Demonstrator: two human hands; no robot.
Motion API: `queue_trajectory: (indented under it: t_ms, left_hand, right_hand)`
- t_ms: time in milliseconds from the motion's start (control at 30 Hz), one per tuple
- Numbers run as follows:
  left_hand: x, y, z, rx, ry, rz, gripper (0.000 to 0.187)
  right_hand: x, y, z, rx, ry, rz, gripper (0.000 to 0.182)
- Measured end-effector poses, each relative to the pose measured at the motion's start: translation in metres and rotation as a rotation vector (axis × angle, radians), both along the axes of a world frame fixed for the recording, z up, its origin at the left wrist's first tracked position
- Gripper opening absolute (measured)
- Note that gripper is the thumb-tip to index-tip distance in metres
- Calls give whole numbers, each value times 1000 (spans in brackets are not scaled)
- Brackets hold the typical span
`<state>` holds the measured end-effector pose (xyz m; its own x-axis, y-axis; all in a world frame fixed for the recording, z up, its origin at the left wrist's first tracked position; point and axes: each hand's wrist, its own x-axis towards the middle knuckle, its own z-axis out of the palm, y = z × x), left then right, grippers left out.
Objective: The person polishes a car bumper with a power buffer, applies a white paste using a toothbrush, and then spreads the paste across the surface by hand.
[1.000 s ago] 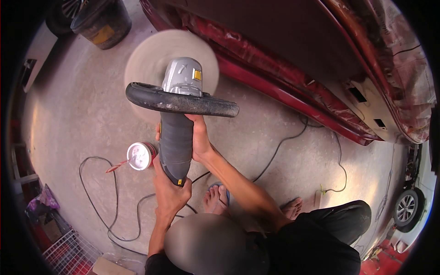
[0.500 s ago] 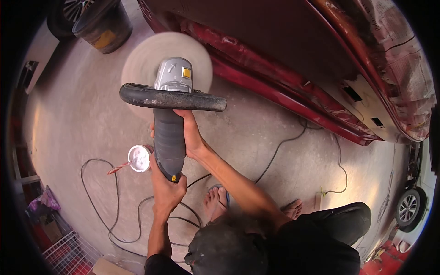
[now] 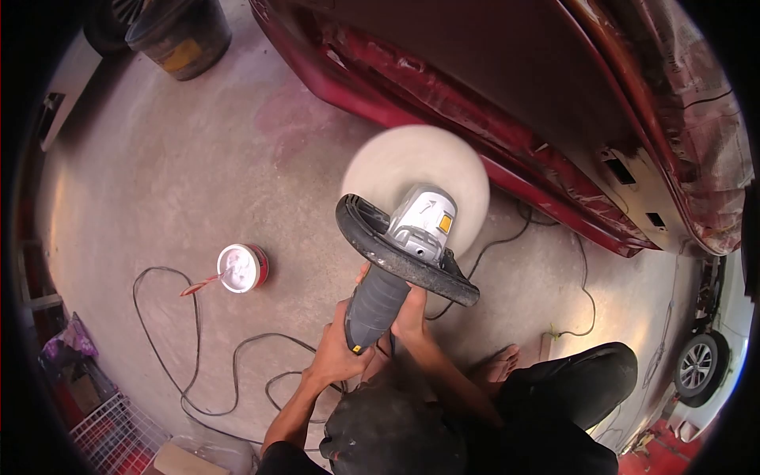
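Observation:
A grey and black polisher with a D-shaped black handle is held in both hands. My left hand wraps round the rear end of its body. Farther forward, my right hand grips the body just behind the black handle, its fingers partly hidden underneath. The round white polishing pad is blurred at the rim, and overlaps the lower edge of the dark red car panel in this view.
On the floor to the left stands an open tub of white paste with a red-handled stirrer in it. A black cable loops nearby. A black bucket is at the upper left, a wire basket at the lower left.
Both hands have carried the polisher to the right and closer to my body, and its head has turned rightward. The pad has moved from over the floor to beside the red panel's edge.

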<state>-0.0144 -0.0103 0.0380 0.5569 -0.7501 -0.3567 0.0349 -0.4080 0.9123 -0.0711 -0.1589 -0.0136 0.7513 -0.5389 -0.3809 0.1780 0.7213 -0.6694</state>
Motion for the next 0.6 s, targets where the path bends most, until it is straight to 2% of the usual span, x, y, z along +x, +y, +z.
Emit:
queue_trajectory:
  t_ms: [100, 167, 233, 267, 333, 367, 433, 500, 600]
  left_hand:
    - [1, 0, -7, -26, -19, 19, 70]
    - [11, 5, -13, -27, -116, 62, 72]
    - [29, 18, -27, 3, -273, 96, 73]
    - [39, 21, -31, 49, -190, 180, 73]
    - [61, 24, -36, 143, -26, 352, 72]
    - [72, 20, -34, 102, -82, 393, 68]
    - [90, 13, -11, 209, 120, 455, 64]
    - [96, 19, -9, 210, 145, 425, 64]
    - [82, 31, -33, 117, 32, 349, 64]
  right_hand:
    - [8, 0, -8, -12, 18, 3, 64]
    - [35, 10, -28, -102, 125, -30, 52]
    - [78, 9, -1, -158, 118, -14, 37]
    - [100, 8, 13, -185, 115, -6, 31]
    - [142, 6, 38, -178, 41, 46, 35]
    - [159, 6, 40, -179, -1, 69, 39]
    - [187, 8, 40, -142, -16, 183, 43]
    - [193, 13, 43, -181, 7, 187, 43]
    - [166, 23, 29, -246, 17, -52, 33]
